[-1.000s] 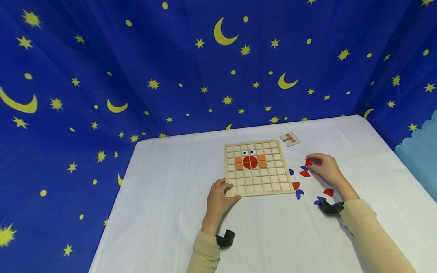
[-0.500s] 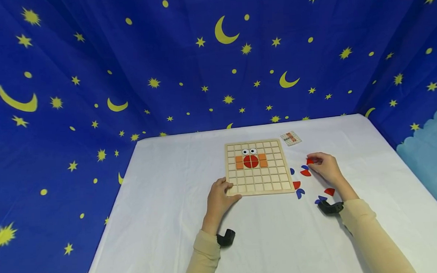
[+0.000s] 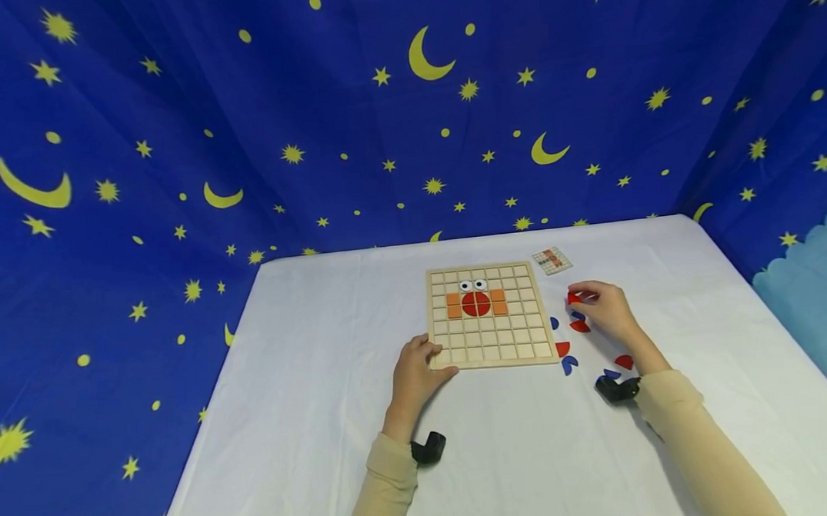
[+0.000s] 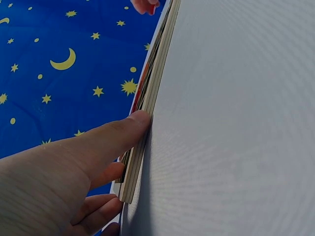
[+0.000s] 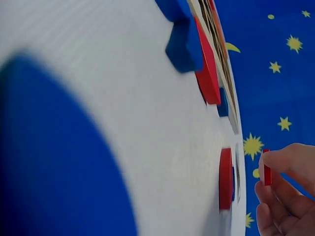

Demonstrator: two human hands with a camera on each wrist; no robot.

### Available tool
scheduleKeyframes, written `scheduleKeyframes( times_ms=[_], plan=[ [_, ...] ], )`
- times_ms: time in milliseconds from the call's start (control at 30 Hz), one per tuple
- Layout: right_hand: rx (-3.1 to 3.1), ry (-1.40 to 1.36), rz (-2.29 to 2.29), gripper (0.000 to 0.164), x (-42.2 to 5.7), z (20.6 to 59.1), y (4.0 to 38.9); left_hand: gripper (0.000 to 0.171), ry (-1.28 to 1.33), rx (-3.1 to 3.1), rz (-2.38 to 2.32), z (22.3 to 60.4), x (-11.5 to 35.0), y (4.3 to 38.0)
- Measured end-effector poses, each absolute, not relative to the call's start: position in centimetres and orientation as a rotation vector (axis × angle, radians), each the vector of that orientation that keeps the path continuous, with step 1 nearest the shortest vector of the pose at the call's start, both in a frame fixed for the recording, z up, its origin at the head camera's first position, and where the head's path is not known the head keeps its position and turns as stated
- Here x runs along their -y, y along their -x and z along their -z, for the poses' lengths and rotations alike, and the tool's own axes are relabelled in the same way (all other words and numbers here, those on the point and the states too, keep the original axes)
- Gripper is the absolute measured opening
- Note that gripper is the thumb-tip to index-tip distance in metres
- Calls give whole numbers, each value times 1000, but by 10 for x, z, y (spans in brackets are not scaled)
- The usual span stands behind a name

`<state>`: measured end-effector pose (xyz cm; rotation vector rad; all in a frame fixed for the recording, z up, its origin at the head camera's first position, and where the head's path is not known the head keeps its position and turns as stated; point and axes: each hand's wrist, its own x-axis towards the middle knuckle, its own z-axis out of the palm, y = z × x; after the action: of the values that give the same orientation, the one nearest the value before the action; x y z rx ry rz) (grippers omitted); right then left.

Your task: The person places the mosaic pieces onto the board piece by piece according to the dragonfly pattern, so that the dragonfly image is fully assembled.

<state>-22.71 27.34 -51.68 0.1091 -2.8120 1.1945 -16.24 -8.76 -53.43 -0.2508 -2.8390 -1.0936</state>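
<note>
My left hand (image 3: 412,377) holds the near-left corner of a wooden grid board (image 3: 495,337), the thumb along its front edge and the fingers at its left side. On the board lie two round eye pieces (image 3: 473,285), a red circle (image 3: 475,304) of quarter pieces, and orange squares (image 3: 499,302) on both sides. My right hand (image 3: 606,311) pinches a red tile (image 5: 267,168) between thumb and fingers, raised off the table in the right wrist view. Below that hand lie a red quarter piece (image 3: 580,327) and a partly hidden blue piece (image 3: 578,315).
Several red and blue pieces lie right of the board, among them a red quarter (image 3: 563,348), a blue piece (image 3: 570,365) and another red one (image 3: 624,362). A small pattern card (image 3: 552,260) rests behind them on the white tablecloth (image 3: 308,386). A starry blue curtain (image 3: 352,122) stands behind.
My right hand has shifted slightly left and away from me, carrying the red tile toward the board. The left hand stays at the board's corner. The head view has tilted a little.
</note>
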Motion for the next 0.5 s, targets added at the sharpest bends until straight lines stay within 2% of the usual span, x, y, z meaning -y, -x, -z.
scheduleKeyframes(
  times_ms=[500],
  plan=[
    [2750,-281,-1237,32,-237,510,245,47,269,2836,1075,536,89,163]
  ],
)
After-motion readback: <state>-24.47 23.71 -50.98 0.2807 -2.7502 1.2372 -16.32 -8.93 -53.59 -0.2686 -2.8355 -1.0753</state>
